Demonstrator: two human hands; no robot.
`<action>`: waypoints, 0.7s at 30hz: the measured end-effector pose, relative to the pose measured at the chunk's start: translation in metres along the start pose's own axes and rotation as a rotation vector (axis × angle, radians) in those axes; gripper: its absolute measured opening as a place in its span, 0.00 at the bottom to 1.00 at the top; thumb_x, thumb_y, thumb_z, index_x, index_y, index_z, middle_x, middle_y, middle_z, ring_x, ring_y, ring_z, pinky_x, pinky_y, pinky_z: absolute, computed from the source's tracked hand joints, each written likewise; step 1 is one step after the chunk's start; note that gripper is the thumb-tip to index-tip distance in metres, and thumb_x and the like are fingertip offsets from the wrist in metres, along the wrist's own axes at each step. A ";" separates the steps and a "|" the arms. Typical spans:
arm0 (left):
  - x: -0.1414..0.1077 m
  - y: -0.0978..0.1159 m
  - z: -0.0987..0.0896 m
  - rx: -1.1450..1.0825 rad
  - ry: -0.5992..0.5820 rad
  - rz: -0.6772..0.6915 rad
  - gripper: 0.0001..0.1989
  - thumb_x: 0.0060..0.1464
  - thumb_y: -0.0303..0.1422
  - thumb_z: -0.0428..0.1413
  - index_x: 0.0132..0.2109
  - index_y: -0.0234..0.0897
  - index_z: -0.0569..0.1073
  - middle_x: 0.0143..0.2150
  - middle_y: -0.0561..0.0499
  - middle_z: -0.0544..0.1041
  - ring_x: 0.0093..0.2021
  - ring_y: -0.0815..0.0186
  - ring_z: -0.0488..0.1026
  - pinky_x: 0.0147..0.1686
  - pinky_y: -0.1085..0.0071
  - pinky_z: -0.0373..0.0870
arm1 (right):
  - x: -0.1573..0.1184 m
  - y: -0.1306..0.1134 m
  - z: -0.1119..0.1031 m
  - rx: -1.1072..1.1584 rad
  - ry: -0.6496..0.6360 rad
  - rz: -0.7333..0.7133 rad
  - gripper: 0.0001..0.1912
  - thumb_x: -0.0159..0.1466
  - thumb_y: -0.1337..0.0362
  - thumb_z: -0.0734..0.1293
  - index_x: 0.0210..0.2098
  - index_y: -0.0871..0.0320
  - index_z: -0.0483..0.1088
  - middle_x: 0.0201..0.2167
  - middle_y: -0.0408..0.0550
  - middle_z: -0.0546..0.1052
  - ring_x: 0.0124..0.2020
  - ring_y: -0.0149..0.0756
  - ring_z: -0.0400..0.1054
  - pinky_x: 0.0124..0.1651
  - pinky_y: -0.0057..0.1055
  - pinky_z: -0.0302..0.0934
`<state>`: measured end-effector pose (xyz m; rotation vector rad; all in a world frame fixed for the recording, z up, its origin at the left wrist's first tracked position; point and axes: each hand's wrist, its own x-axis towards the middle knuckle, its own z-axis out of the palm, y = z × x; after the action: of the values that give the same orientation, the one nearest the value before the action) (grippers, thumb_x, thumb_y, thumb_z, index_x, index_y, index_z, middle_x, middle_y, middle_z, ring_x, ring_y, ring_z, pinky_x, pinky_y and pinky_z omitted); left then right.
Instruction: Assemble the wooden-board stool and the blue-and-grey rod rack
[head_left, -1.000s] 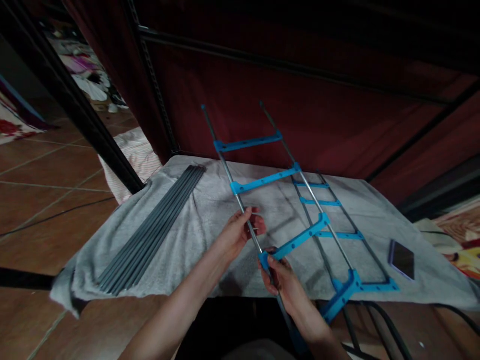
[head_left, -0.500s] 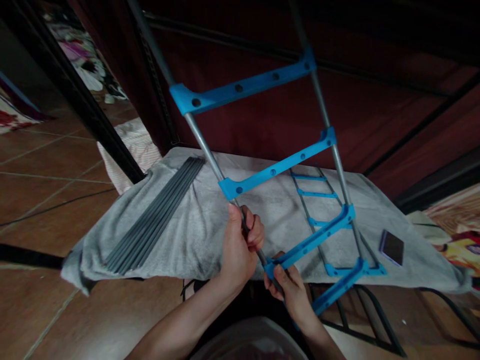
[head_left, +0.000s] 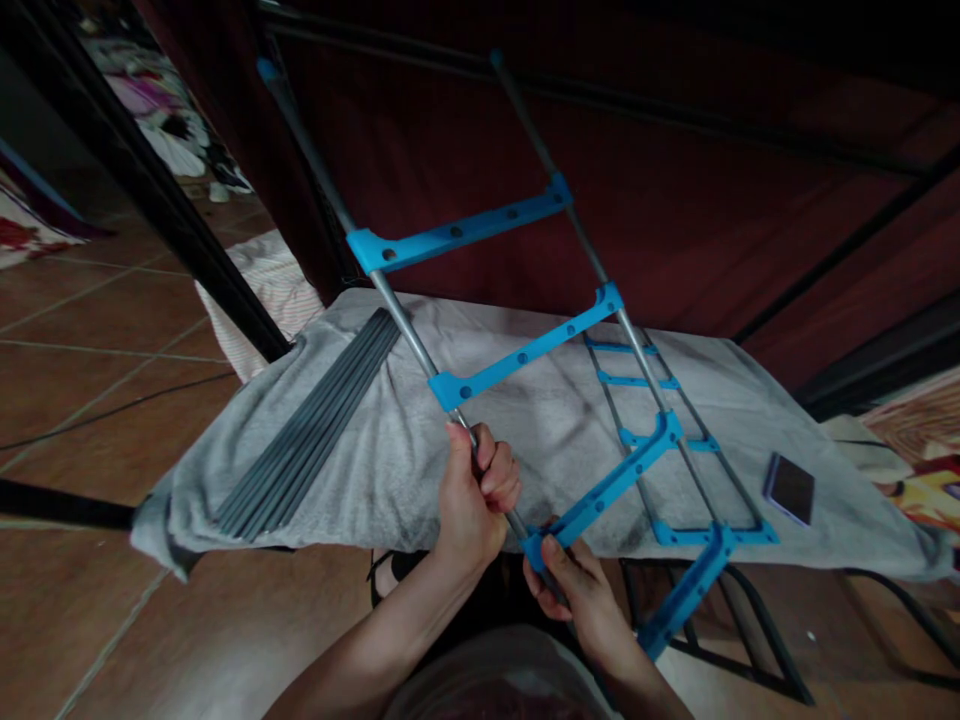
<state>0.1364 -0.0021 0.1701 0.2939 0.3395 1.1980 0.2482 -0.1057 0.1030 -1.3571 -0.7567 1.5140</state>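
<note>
A ladder-like rack frame (head_left: 499,374) of grey metal tubes and blue plastic crossbars is held tilted above the cloth, its far end raised. My left hand (head_left: 476,495) is closed around its left tube, just below the second crossbar. Lower down, my right hand (head_left: 570,578) grips the left end of the third blue crossbar (head_left: 600,492), where the tube passes through it, thumb on top. Blue caps sit on the far tube ends. A second, similar frame (head_left: 675,535) lies on the cloth at the right, partly behind the held one.
A bundle of several loose grey tubes (head_left: 307,425) lies on the grey cloth (head_left: 390,480) at the left. A phone (head_left: 790,490) rests at the right. Dark metal posts (head_left: 172,220) and a dark red curtain (head_left: 450,130) stand behind. A black metal chair (head_left: 757,640) is below the right edge.
The far end of the held frame has swung left and lower, so its capped tube ends now show. Both hands keep their grip and have shifted slightly.
</note>
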 end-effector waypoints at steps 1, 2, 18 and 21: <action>0.000 -0.001 -0.002 -0.006 0.010 -0.003 0.26 0.57 0.53 0.50 0.24 0.37 0.56 0.16 0.61 0.47 0.15 0.76 0.38 0.14 0.77 0.37 | -0.001 0.000 0.000 -0.009 0.007 0.012 0.26 0.59 0.40 0.65 0.29 0.58 0.63 0.20 0.40 0.68 0.16 0.21 0.54 0.17 0.21 0.41; 0.000 -0.002 -0.004 -0.011 0.021 -0.006 0.26 0.57 0.53 0.50 0.24 0.37 0.56 0.16 0.61 0.47 0.15 0.76 0.38 0.14 0.77 0.37 | -0.002 0.000 0.001 -0.021 0.023 0.022 0.26 0.58 0.39 0.65 0.29 0.58 0.63 0.20 0.40 0.68 0.16 0.21 0.54 0.17 0.21 0.41; 0.015 -0.009 -0.012 -0.014 0.018 0.013 0.25 0.58 0.52 0.50 0.25 0.37 0.57 0.16 0.60 0.50 0.15 0.76 0.43 0.14 0.78 0.41 | 0.007 -0.013 -0.004 -0.207 0.098 -0.030 0.27 0.59 0.39 0.63 0.29 0.59 0.63 0.21 0.41 0.68 0.18 0.22 0.56 0.18 0.21 0.45; 0.020 -0.005 -0.009 0.034 -0.015 0.019 0.23 0.58 0.51 0.51 0.27 0.37 0.63 0.19 0.57 0.58 0.16 0.75 0.52 0.16 0.78 0.52 | 0.011 -0.018 -0.008 -0.243 0.072 -0.112 0.25 0.62 0.40 0.62 0.29 0.59 0.64 0.21 0.42 0.69 0.17 0.22 0.55 0.18 0.21 0.45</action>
<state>0.1437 0.0149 0.1579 0.3360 0.3446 1.2093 0.2610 -0.0897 0.1136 -1.5119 -0.9792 1.3105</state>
